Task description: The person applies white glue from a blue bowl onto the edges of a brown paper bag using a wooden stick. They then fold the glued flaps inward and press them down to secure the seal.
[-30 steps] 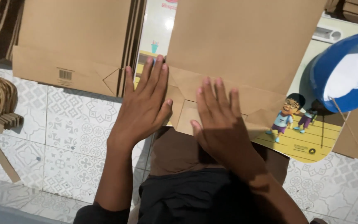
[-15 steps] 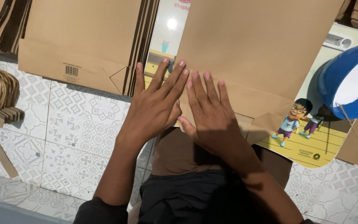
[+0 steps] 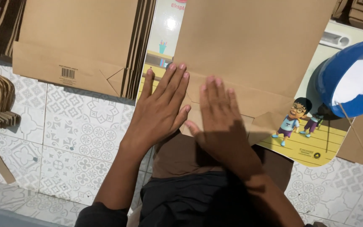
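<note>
On the low board over my lap, I have both hands pressed flat on a brown paper bag (image 3: 248,50), fingers spread and gripping nothing: left hand (image 3: 160,111) at the folded bottom edge, right hand (image 3: 219,122) just beside it. I judge the bag light, thin, easily creased and slippery on the glossy printed board (image 3: 311,143); best taken by its stiffer folded edge.

Single head view, steeply downward, close over floor (image 3: 80,138).

Both hands (image 3: 190,113) now together on bag (image 3: 248,54)
</note>
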